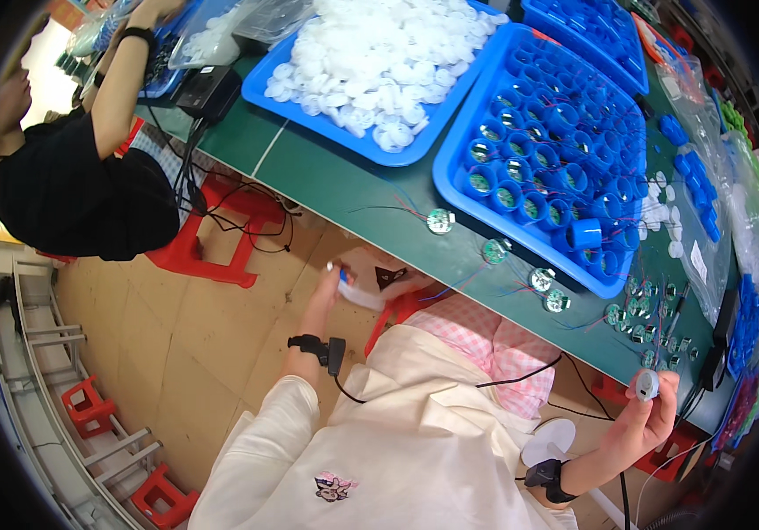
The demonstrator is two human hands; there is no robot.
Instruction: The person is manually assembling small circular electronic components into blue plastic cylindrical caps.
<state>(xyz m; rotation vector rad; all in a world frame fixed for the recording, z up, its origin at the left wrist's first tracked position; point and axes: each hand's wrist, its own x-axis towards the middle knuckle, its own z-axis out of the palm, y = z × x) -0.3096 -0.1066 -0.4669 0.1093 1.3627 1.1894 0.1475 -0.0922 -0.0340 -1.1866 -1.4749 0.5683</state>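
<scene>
Right hand [652, 415]: thumb and fingers pinch a small round grey part [647, 385], held up near the table's front edge, toward the right.
Left hand [333, 284]: fingers closed on a small blue item [342, 276], beyond the edge, above the floor.
Open room: tiled floor [150, 340], wide at the left.
Edge strip: circuit boards [494, 251] between blue tray [444, 181] and edge.
Surface: green table [331, 185].
Room: red stool [207, 243], co-worker [70, 190] in black.

Left hand [332, 277] blurred; white thing [362, 297] beside it too smeared to name. White-disc tray [402, 159] cut off by top edge.
</scene>
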